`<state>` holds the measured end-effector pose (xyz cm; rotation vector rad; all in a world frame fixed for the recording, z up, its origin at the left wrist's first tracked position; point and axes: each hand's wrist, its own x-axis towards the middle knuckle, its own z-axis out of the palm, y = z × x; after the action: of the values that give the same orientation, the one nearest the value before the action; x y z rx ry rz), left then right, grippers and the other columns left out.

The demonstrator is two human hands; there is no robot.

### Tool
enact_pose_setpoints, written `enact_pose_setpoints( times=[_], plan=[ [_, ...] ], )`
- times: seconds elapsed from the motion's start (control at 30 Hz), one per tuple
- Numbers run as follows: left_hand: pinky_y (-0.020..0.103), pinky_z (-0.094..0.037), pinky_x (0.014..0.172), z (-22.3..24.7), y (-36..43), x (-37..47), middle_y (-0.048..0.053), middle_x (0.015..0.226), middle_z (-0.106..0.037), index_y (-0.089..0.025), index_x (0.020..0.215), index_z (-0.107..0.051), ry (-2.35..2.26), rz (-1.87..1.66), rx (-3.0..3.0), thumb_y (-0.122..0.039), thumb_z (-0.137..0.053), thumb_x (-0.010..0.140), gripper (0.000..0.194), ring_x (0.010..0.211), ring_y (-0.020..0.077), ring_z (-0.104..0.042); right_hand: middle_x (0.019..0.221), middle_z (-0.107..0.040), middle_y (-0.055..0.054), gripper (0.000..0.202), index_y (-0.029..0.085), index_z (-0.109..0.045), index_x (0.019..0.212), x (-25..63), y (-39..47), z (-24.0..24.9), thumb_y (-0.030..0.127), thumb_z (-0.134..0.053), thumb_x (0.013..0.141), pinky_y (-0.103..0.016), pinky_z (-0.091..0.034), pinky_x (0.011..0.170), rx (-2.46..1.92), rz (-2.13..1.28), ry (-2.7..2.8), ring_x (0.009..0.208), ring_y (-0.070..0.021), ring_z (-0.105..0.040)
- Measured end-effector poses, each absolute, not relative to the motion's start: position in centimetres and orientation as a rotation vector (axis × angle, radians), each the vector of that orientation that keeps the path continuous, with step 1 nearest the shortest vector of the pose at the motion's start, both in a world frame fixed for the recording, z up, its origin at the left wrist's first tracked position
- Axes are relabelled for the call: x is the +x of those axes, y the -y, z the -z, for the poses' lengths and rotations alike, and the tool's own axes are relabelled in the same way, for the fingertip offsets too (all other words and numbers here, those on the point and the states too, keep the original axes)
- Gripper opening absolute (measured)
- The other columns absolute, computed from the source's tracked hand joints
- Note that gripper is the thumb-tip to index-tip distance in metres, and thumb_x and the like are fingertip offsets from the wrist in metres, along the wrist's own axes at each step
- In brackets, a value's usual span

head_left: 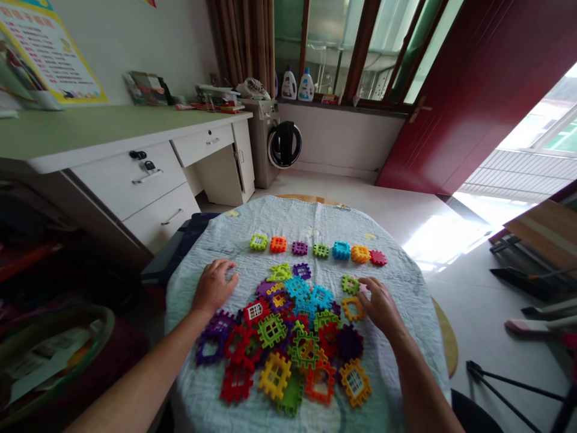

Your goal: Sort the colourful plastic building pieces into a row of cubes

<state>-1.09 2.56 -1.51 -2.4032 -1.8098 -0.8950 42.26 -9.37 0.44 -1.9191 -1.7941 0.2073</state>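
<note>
Gripping nothing with the left hand (214,287): lies palm down on the cloth-covered surface (406,282), fingers spread wide, just left of the heap of plastic pieces (288,337). Cannot tell the grip of the right hand (381,305): rests at the right edge of the heap with fingers curled loosely downward, fingertips at the orange frame piece (352,308) and just near of the small green piece (350,284), with a hint of pink showing under the fingertips, too hidden to say whether pinched or merely touched. To handle this well, probably best to pick one loose piece from the edge and not from the middle, where pieces overlap and the toothed rims are likely to catch; pinch across two opposite edges, lift straight up, and keep the left hand steadying the cloth so that nothing slides. Worth minding the far row of seven pieces (321,250) too, set well apart from the heap, from a green one at the left to a red one at the right. As for the orange frame piece: lies flat, open face up, roughly square with toothed edges, so shows no real long axis; sits slightly turned, one corner toward the right hand. As for the row: runs left to right across the surface, right end a little nearer than the left.
</note>
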Motion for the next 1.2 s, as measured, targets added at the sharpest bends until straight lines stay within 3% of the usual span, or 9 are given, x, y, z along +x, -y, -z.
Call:
enact_pose_setpoints(
  times=[0.13, 0.33, 0.47, 0.6, 0.83, 1.2],
  plan=[
    [0.044, -0.045, 0.096, 1.5, -2.6, -1.1, 0.013, 0.104, -0.064, -0.017, 0.095, -0.062, 1.793, 0.892, -2.417, -0.032, -0.049, 0.081, 0.025, 0.101, 0.0292, -0.059, 0.114, -0.066, -0.010, 0.034, 0.020, -0.062, 0.111, 41.8, 8.5, -0.5, 0.030, -0.056, 0.079, -0.041, -0.043, 0.095, -1.951, -0.195, 1.811, 0.107, -0.0268, -0.057],
    [0.043, -0.046, 0.096, 1.6, -2.7, -1.2, 0.012, 0.103, -0.064, -0.016, 0.095, -0.063, 1.784, 0.888, -2.406, -0.032, -0.049, 0.081, 0.025, 0.101, 0.0289, -0.059, 0.112, -0.065, -0.010, 0.040, 0.018, -0.061, 0.112, 41.1, 7.8, -0.3, 0.025, -0.059, 0.073, -0.039, -0.045, 0.092, -1.978, -0.235, 1.802, 0.101, -0.0252, -0.058],
    [0.043, -0.046, 0.095, 1.7, -2.8, -1.3, 0.012, 0.103, -0.065, -0.016, 0.095, -0.063, 1.811, 0.878, -2.398, -0.031, -0.050, 0.081, 0.024, 0.099, 0.0283, -0.059, 0.103, -0.065, -0.008, 0.040, 0.020, -0.060, 0.112, 40.9, 7.8, -0.2, 0.030, -0.059, 0.073, -0.037, -0.049, 0.082, -1.855, -0.260, 1.721, 0.091, -0.0227, -0.061],
    [0.042, -0.046, 0.096, 1.9, -2.9, -1.4, 0.013, 0.103, -0.064, -0.015, 0.095, -0.063, 1.793, 0.902, -2.403, -0.032, -0.050, 0.081, 0.026, 0.102, 0.0285, -0.058, 0.111, -0.061, -0.010, 0.043, 0.019, -0.056, 0.118, 40.9, 7.8, -0.1, 0.034, -0.054, 0.078, -0.033, -0.052, 0.072, -1.740, -0.323, 1.602, 0.085, -0.0193, -0.063],
    [0.042, -0.045, 0.096, 2.1, -3.0, -1.5, 0.012, 0.103, -0.064, -0.017, 0.095, -0.063, 1.782, 0.901, -2.404, -0.032, -0.051, 0.081, 0.024, 0.102, 0.0284, -0.058, 0.113, -0.065, -0.011, 0.046, 0.019, -0.060, 0.116, 41.4, 7.8, 0.8, 0.028, -0.061, 0.070, -0.046, -0.046, 0.094, -1.856, -0.240, 1.689, 0.105, -0.0279, -0.059],
    [0.043, -0.046, 0.094, 2.1, -2.9, -1.3, 0.012, 0.103, -0.064, -0.016, 0.095, -0.063, 1.797, 0.896, -2.395, -0.030, -0.051, 0.080, 0.024, 0.099, 0.0283, -0.059, 0.104, -0.062, -0.010, 0.043, 0.018, -0.065, 0.112, 40.2, 7.3, -1.4, 0.029, -0.064, 0.071, -0.039, -0.041, 0.087, -2.051, -0.171, 1.917, 0.098, -0.0265, -0.054]
  ],
)
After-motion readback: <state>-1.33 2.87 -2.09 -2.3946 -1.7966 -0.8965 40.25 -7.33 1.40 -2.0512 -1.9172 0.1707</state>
